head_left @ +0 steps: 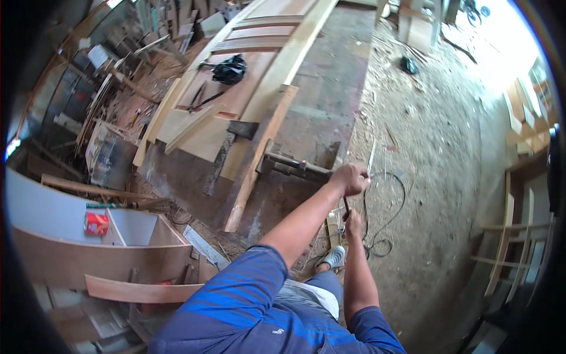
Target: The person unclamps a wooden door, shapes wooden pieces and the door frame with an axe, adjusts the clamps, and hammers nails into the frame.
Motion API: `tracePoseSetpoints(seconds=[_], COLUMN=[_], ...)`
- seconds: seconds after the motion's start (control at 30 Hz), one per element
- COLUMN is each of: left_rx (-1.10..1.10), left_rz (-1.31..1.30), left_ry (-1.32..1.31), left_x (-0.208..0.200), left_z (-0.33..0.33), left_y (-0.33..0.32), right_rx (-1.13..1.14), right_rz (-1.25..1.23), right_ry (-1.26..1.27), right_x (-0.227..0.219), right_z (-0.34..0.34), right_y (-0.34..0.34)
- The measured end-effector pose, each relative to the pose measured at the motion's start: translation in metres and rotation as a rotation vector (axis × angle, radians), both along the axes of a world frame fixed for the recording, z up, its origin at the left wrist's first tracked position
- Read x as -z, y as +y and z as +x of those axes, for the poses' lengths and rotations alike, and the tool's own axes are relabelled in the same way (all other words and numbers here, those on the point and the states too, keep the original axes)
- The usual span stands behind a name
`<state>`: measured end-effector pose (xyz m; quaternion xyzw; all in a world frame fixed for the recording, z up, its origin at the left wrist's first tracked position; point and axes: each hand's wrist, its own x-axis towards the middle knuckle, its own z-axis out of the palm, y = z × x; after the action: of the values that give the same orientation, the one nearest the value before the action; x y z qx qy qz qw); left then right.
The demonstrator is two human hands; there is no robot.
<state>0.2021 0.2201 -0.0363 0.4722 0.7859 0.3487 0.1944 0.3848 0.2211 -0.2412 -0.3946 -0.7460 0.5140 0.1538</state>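
Observation:
A dark metal screw clamp (298, 167) lies across the workbench, its head against a long wooden strip (259, 159). At the clamp's near right end, my left hand (349, 179) is closed around the top of its thin dark handle (346, 204). Just below, my right hand (352, 224) is closed on the lower end of that handle. Beyond the strip lies a panelled wooden door (259, 76), partly built of light and reddish wood. A dark block (242, 129) sits between strip and door. My fingers hide where the handle joins the screw.
A black plastic bag (229, 69) rests on the door. A thin cable (402, 194) loops over the shaving-strewn floor (436, 147) at right. An open wooden cabinet carcass (88, 251) with a red can (96, 224) stands at lower left. Wooden frames (516, 236) stand far right.

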Motion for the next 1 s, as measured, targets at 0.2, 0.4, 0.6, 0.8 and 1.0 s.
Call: tracePoseSetpoints(seconds=[0.2,0.4,0.6,0.8,1.0], left_rx=[0.022,-0.682,-0.824,-0.574,-0.524], left_rz=[0.395,0.347,0.184,-0.108,-0.314], left_ry=[0.067,0.288,0.479,0.52,0.193], left_x=[-0.048,-0.056,-0.028,-0.007,-0.039], left_z=[-0.021,-0.15,-0.369,-0.496,-0.472], left_y=[-0.134,-0.354,-0.469,-0.472,-0.479], right_rx=[0.215,0.321,-0.179,-0.262,0.072], right_rz=[-0.289,0.112,0.007,0.066,0.053], right_ry=[0.119,0.207,0.201,-0.343,-0.229], right_x=[-0.003,-0.129,-0.26,-0.276,-0.248], right_z=[-0.006,-0.053,-0.173,-0.322,-0.373], right_y=[0.013,-0.014,-0.171,-0.317,-0.348])
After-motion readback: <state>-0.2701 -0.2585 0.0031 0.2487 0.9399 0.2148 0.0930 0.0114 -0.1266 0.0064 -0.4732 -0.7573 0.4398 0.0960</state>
